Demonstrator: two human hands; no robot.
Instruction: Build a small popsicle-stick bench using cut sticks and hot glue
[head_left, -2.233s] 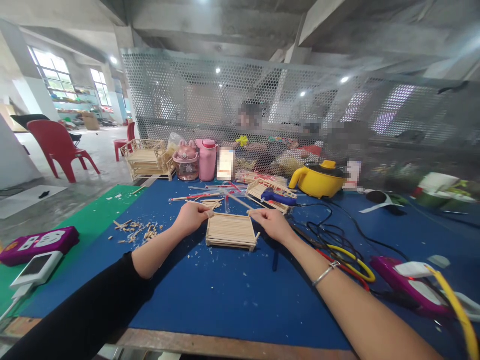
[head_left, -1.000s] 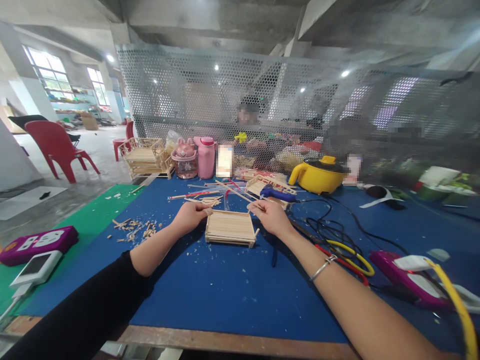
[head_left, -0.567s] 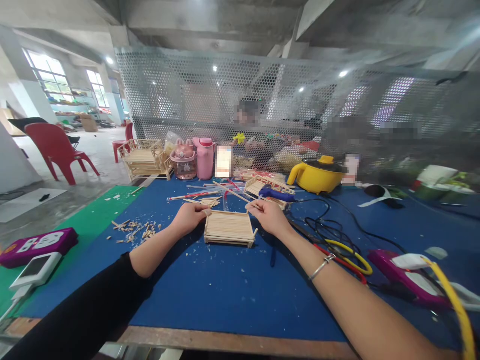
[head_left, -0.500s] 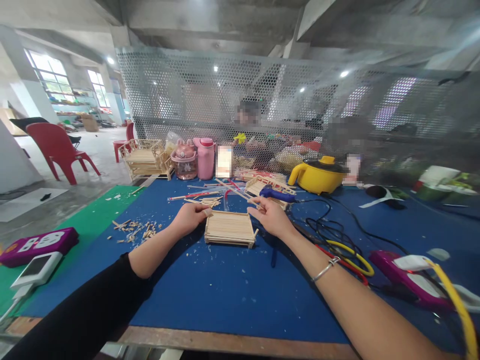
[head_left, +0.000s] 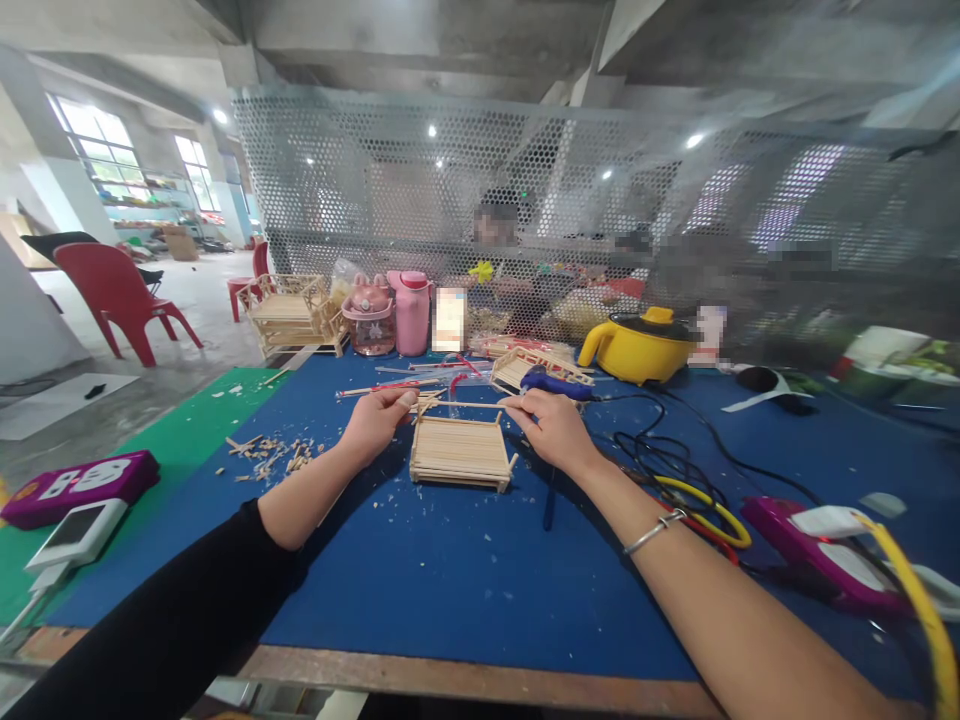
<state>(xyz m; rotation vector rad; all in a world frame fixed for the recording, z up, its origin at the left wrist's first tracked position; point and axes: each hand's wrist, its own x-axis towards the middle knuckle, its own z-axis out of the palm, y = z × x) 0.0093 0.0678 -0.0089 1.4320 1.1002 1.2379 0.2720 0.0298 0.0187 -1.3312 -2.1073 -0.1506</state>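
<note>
A thin wooden stick (head_left: pixel 469 405) is stretched level between my hands, just above the far side of a small slatted wooden piece (head_left: pixel 461 450) on the blue mat. My left hand (head_left: pixel 377 425) pinches its left end, and the fingers of my right hand (head_left: pixel 551 428) are closed on its right end. The slatted piece lies below and between the hands, with short posts at its corners. Just behind my right hand lies a blue glue gun (head_left: pixel 559 384), partly hiding another small wooden piece (head_left: pixel 517 367).
Short stick offcuts (head_left: pixel 274 457) are scattered left. Behind stand a wooden model (head_left: pixel 292 315), a pink bottle (head_left: pixel 412 312) and a yellow electric pot (head_left: pixel 637 348). Black cables (head_left: pixel 660 430) and a purple power strip (head_left: pixel 817 555) occupy the right. A perforated screen (head_left: pixel 420 180) closes off the back.
The stick, earlier slanting up and away from my right hand, now lies level with its left end in my left hand. The slatted piece has stayed in place.
</note>
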